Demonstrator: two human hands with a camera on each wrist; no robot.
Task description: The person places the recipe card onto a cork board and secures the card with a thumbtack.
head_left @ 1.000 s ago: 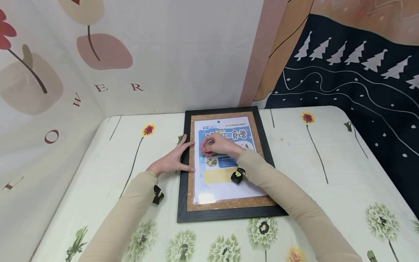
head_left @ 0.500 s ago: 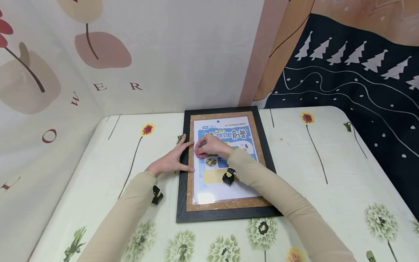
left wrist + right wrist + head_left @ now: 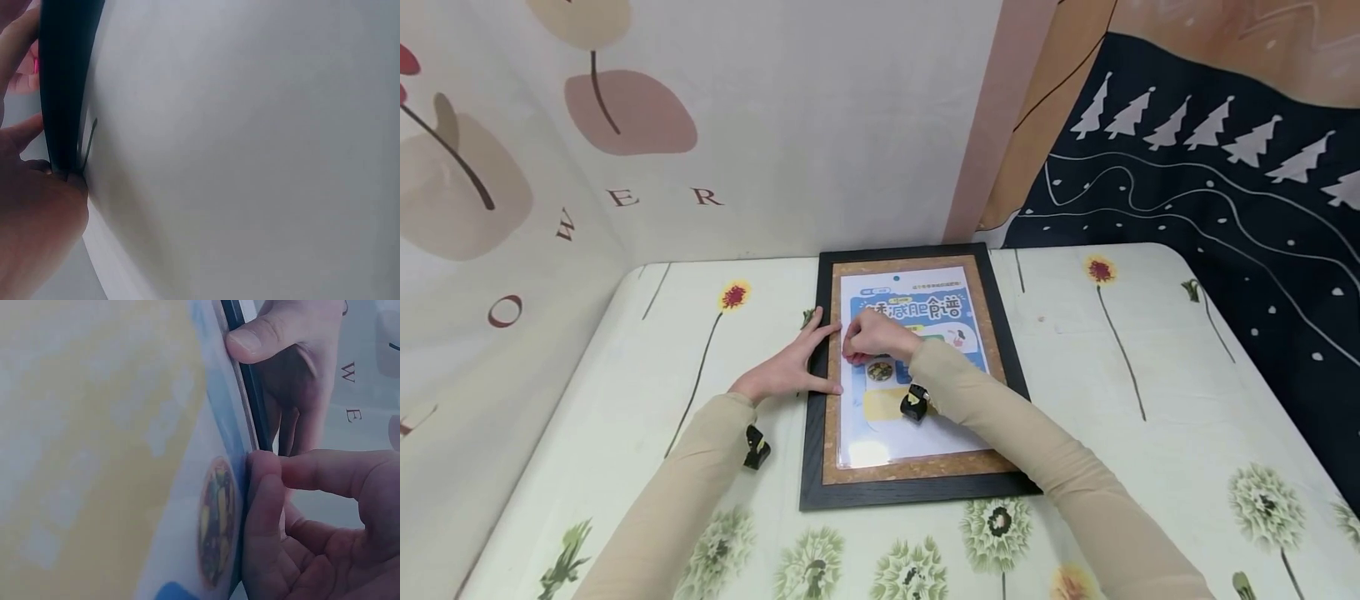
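A laminated poster (image 3: 880, 437) with a blue heading lies on a cork board (image 3: 811, 450) in a black frame. My left hand (image 3: 781, 371) spreads over the board's left edge; its thumb and forefinger reach the cork strip beside the poster, and in the left wrist view other fingers lie along the frame's outer side. At the poster's left margin, about halfway up, my right hand (image 3: 880, 335) pinches a small pink push pin (image 3: 35, 65), mostly hidden by the fingers. The right wrist view shows those curled fingertips right at the poster's surface, near the round food picture (image 3: 217, 522).
The board lies on a table covered with a flower-print cloth (image 3: 1075, 350), close to its back edge. Behind rises a pale curtain (image 3: 820, 125), and a dark cloth with white trees (image 3: 1187, 183) hangs at the right. Each wrist carries a small black camera (image 3: 757, 447).
My right hand has slid left across the poster to its left margin, the pinch kept, uncovering more of the heading. The left hand holds its place on the board's edge.
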